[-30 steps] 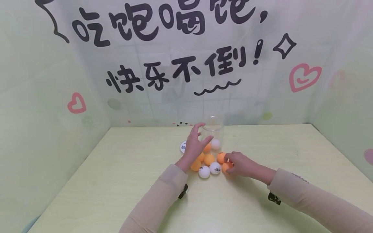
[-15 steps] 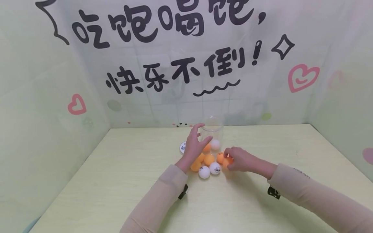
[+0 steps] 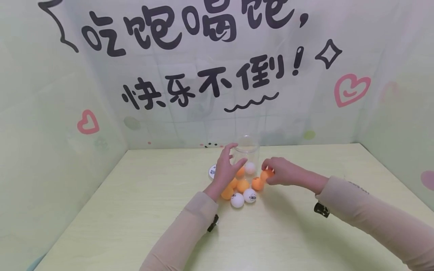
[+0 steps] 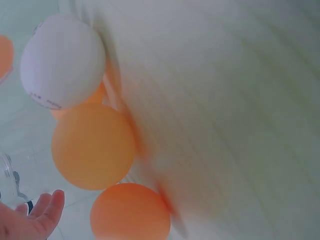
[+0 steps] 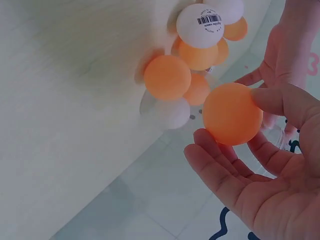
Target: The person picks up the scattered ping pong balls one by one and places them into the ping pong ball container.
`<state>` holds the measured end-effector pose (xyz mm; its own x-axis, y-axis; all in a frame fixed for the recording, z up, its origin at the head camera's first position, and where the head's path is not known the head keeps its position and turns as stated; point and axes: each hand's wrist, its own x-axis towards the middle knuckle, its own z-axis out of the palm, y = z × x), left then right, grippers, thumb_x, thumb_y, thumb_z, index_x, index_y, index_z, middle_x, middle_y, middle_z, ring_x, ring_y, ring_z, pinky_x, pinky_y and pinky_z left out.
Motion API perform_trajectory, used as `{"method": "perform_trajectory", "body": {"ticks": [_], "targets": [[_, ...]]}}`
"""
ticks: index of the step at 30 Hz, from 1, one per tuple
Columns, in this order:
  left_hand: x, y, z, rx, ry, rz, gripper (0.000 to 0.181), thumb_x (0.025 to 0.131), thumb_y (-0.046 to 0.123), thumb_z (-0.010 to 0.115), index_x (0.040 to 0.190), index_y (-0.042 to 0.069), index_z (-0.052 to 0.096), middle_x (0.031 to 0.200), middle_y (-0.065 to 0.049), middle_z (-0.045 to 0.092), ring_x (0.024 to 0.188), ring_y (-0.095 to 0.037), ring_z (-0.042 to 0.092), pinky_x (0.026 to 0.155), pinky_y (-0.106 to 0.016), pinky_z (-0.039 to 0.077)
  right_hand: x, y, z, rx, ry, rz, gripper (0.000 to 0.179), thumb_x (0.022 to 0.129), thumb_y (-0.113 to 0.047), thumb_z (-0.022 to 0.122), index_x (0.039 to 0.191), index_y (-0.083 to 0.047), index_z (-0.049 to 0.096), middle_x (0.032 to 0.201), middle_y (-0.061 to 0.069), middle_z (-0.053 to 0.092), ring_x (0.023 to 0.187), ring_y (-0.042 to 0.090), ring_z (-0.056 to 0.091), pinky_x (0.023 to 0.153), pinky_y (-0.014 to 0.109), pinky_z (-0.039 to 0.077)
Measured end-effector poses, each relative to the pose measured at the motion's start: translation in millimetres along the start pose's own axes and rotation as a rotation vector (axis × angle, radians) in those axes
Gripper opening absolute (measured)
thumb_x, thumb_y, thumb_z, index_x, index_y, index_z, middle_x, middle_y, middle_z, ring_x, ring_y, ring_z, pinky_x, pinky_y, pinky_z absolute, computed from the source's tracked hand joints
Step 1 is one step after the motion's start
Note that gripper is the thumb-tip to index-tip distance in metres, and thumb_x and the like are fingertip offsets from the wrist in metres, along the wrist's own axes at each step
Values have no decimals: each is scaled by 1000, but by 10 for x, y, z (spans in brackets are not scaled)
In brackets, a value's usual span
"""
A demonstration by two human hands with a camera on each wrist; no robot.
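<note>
My right hand (image 3: 283,172) pinches an orange ping-pong ball (image 5: 233,114) between thumb and fingers, lifted over the table just right of the other balls. My left hand (image 3: 226,165) holds a clear plastic jar (image 3: 246,150) from its left side, thumb in front. The jar stands upright; an orange ball (image 3: 240,172) and a white ball (image 3: 250,168) show through its lower wall. Loose in front of it lie white balls, one with a dark printed mark (image 5: 200,26), and several orange ones, among them a nearby ball (image 3: 257,183). The left forearm partly hides some of them.
A white round disc (image 3: 212,171) with a printed figure lies left of the jar, partly behind the left hand. The pale wooden table (image 3: 142,210) is enclosed by printed fabric walls (image 3: 176,128) at the back and both sides.
The right hand has picked up the front right orange ball from the table and carried it up and away from me, closer to the jar. The left hand stays on the jar.
</note>
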<state>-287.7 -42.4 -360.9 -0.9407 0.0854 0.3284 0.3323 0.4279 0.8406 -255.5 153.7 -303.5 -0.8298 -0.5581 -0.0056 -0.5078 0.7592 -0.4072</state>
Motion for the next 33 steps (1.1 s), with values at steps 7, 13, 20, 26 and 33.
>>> {"method": "perform_trajectory", "body": {"ticks": [7, 13, 20, 26, 33], "targets": [[11, -4, 12, 3, 1, -9, 56, 84, 30, 66, 133, 20, 38, 142, -2, 37, 119, -31, 47, 96, -44, 42, 51, -25, -174, -23, 14, -7, 25, 74, -4, 61, 99, 1, 59, 86, 10, 59, 71, 19, 49, 59, 25, 42], [6, 4, 9, 0, 2, -16, 57, 84, 29, 66, 133, 19, 39, 142, -3, 36, 119, -32, 47, 96, -45, 42, 104, -94, -329, -29, 36, -16, 24, 75, -5, 61, 98, 0, 60, 86, 10, 60, 73, 20, 51, 60, 26, 45], [4, 19, 5, 5, -4, -16, 58, 84, 30, 66, 133, 19, 38, 142, -3, 36, 119, -33, 46, 95, -45, 43, 164, -187, -502, -34, 95, -54, 27, 73, -4, 61, 99, 2, 58, 88, 14, 59, 72, 22, 52, 62, 29, 45], [15, 23, 6, -6, -4, 1, 57, 84, 29, 66, 133, 18, 38, 142, -3, 37, 119, -32, 47, 96, -46, 42, 235, -241, -611, -46, 139, -61, 27, 74, -3, 61, 100, 3, 59, 90, 15, 60, 72, 23, 53, 63, 31, 46], [4, 31, -3, 5, -2, 8, 57, 84, 27, 66, 133, 17, 39, 141, -4, 37, 118, -32, 47, 95, -43, 44, 334, -261, -675, -74, 175, -83, 28, 74, -4, 60, 102, 3, 59, 93, 16, 61, 78, 26, 54, 67, 33, 47]]}}
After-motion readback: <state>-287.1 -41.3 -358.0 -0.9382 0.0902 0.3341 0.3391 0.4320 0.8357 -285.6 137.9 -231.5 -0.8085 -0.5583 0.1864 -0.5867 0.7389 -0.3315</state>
